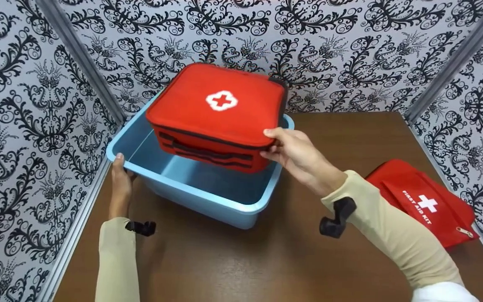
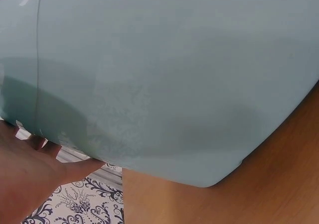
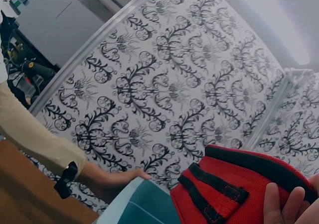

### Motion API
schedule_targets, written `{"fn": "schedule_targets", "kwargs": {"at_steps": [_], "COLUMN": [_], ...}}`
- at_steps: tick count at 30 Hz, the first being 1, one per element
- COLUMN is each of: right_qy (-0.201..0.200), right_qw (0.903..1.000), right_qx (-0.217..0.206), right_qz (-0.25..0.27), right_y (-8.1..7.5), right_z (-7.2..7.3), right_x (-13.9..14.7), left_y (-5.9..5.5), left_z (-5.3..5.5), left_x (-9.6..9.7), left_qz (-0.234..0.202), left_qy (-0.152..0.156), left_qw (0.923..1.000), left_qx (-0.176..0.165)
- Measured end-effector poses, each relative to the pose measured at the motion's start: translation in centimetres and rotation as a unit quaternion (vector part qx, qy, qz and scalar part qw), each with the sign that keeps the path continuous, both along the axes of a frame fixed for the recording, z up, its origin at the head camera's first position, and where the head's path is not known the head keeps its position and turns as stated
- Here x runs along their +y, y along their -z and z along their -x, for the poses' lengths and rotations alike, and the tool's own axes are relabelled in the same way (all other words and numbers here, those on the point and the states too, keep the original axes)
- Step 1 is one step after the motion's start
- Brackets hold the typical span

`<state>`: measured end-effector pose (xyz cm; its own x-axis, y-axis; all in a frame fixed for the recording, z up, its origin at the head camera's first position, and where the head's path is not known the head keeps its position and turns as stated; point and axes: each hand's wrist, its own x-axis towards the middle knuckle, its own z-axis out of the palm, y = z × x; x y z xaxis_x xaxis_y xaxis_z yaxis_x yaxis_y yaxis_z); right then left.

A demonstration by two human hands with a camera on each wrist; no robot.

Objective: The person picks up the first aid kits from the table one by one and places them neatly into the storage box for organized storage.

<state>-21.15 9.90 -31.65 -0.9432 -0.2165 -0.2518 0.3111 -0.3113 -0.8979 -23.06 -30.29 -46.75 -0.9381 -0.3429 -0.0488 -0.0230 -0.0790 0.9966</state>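
My right hand [image 1: 302, 157] grips the near right corner of a red first aid bag [image 1: 199, 100], thumb on its top edge and fingers at the side. The boxy bag has a white cross badge, dark trim and a dark front handle. It is held tilted over a light blue plastic bin [image 1: 191, 188], overlapping the far rim in the head view. My left hand [image 1: 120, 180] holds the bin's left corner, thumb at the rim. In the left wrist view the bin's smooth wall [image 2: 149, 84] fills most of the picture, with the left hand [image 2: 25, 179] at its edge.
A flatter red first aid pouch [image 1: 442, 226] lies at the right of the brown table [image 1: 241, 260], close to the side wall. Patterned panels [image 1: 241, 33] with grey metal edge strips enclose the table at the back and both sides.
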Motion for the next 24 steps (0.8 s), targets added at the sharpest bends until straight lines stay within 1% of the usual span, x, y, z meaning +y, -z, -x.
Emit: {"fn": "schedule_targets", "kwargs": {"at_steps": [6,12,18,21,24], "right_qy": [-0.006,-0.022,-0.008,-0.005,-0.006], "right_qw": [0.9995,0.9983,0.9981,0.9974,0.9964], "right_qx": [-0.007,-0.004,-0.029,-0.040,-0.045], "right_qz": [-0.030,-0.054,-0.054,-0.060,-0.072], "right_y": [0.5,0.5,0.5,0.8,1.2], "right_z": [0.3,0.3,-0.2,-0.3,-0.1], "right_x": [-1.6,-2.9,-4.6,-5.5,-6.1], "left_y": [-0.1,0.0,0.1,0.1,0.1], "left_z": [-0.1,0.0,0.1,0.1,0.0], "left_x": [0.1,0.1,0.0,-0.1,0.0], "left_qz": [0.001,-0.007,-0.013,-0.015,-0.015], "left_qy": [0.001,-0.008,-0.001,-0.002,-0.003], "left_qw": [1.0000,0.9999,0.9998,0.9998,0.9998], "left_qx": [0.001,0.001,0.015,0.014,0.010]}}
